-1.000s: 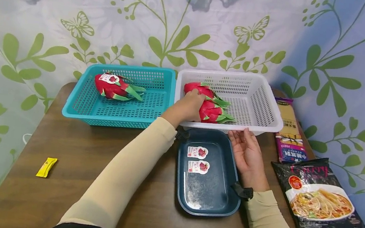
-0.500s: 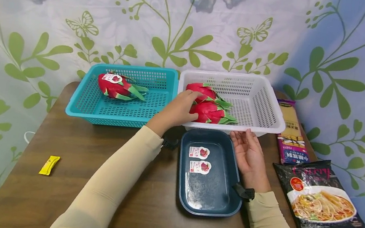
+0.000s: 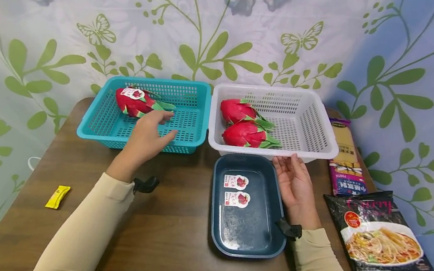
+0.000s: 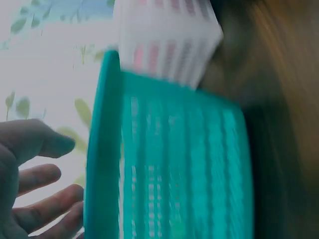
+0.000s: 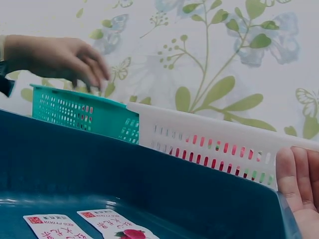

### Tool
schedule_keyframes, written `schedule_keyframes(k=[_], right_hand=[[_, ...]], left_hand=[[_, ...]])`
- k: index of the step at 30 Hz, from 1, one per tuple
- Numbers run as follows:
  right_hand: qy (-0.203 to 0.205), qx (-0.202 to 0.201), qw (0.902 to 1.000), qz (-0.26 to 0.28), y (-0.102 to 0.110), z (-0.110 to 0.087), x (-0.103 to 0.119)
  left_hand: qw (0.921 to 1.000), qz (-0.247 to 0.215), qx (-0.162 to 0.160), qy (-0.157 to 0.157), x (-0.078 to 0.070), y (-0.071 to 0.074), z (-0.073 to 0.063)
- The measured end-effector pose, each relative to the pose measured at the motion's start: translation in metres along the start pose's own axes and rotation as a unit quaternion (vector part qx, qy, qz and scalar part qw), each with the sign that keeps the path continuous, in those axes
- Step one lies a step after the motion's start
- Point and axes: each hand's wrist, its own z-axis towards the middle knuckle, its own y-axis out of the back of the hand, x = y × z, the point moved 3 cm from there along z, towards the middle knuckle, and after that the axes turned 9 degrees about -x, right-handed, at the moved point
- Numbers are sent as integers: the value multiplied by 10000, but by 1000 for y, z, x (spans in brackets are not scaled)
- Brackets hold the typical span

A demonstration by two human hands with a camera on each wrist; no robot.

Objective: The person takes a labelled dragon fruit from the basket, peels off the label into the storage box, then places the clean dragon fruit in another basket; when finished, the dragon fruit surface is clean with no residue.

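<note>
My left hand [image 3: 145,139] reaches over the front of the teal basket [image 3: 95,137]. Its thumb and fingers are spread with nothing between them. Just beyond them lies a red dragon fruit [image 3: 123,104] with a white label. Two unlabelled dragon fruits, one behind [image 3: 233,110] and one in front [image 3: 243,135], lie side by side in the white basket [image 3: 312,130]. Fingertips of my right hand [image 3: 297,189] touch that basket's front side, palm turned up and fingers fairly straight. Two dragon fruit stickers [image 3: 237,199] lie in the dark blue tray [image 3: 245,235].
A pasta packet [image 3: 346,166] and a black noodle bag [image 3: 381,244] lie to the right. On the left of the wooden table [image 3: 170,239] is a small yellow packet [image 3: 57,197]. The baskets stand against a leaf-patterned backdrop [image 3: 132,28].
My left hand has left the dragon fruits in the white basket and moved left over the teal basket. The front dragon fruit is now uncovered. My right hand has stayed at the white basket.
</note>
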Motion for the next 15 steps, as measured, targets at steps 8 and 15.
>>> schedule_keyframes(k=[8, 15], right_hand=[[44, 46, 9999, 88, -3, 2, 1], [-32, -69, 9998, 207, 0, 1, 0]], left_hand=[[9932, 219, -993, 575, 53, 58, -38], [9806, 150, -1334, 1426, 76, 76, -66]])
